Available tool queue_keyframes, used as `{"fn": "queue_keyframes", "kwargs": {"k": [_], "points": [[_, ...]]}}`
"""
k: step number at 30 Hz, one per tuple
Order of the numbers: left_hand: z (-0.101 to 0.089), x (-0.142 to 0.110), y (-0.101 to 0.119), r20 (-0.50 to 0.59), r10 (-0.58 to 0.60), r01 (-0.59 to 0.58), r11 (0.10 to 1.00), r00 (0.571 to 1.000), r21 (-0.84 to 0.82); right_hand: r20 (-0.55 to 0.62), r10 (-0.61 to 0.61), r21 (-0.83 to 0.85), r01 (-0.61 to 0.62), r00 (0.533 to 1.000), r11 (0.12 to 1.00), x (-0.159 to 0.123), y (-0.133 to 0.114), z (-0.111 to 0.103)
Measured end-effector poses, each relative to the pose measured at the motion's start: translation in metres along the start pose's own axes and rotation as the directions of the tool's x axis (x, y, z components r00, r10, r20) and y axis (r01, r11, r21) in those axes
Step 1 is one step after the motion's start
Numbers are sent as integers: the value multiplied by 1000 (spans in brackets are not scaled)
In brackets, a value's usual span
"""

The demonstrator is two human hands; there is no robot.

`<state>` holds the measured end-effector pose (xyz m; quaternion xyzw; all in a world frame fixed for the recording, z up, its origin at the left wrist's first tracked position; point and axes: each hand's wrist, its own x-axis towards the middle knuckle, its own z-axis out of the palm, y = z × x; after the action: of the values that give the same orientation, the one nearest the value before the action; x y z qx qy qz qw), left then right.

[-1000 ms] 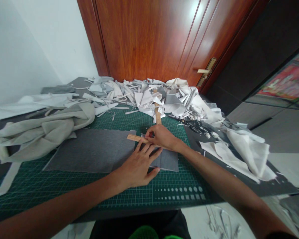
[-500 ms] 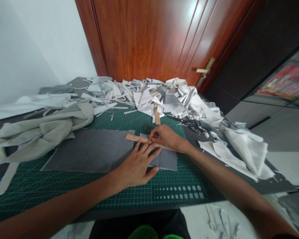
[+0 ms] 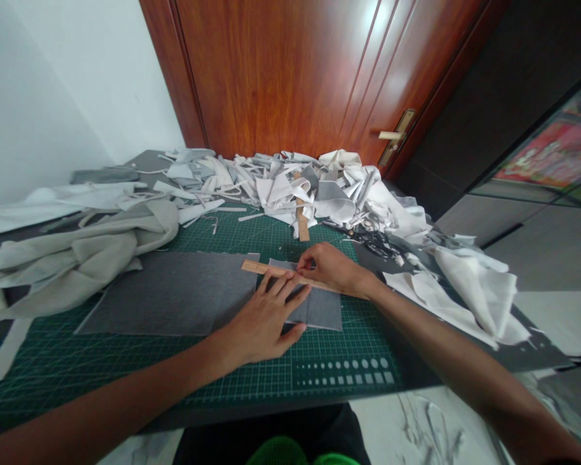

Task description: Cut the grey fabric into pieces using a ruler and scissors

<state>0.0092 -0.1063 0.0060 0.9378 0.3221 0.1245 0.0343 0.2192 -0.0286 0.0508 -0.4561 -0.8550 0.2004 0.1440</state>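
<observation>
As the right hand (image 3: pixel 334 270) shifts rightward along the wooden ruler (image 3: pixel 275 270), the ruler settles lower across the small grey fabric piece (image 3: pixel 322 310) at the centre of the frame, its end reaching under that palm. That hand's fingers are bunched together, with thumb and forefinger pinching the ruler. The left hand (image 3: pixel 264 316) presses down with fingers spread apart, tips at the ruler. A larger dark grey fabric sheet (image 3: pixel 169 294) lies just left on the green cutting mat (image 3: pixel 77 361), below a heap of pale fabric offcuts (image 3: pixel 290 194) and black-handled scissors (image 3: pixel 375 244).

Wooden ruler (image 3: pixel 266 268), flat, slanted across a small grey fabric piece (image 3: pixel 322 311); larger grey fabric sheet (image 3: pixel 164 294) just beside
</observation>
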Motion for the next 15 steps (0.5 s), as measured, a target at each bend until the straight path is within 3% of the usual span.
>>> {"fn": "queue_keyframes", "kwargs": {"k": [15], "points": [[-5,3,1,34,7,-7,1000,999,9,0,43,-8,-43,999,999,-22,12,-7]]}}
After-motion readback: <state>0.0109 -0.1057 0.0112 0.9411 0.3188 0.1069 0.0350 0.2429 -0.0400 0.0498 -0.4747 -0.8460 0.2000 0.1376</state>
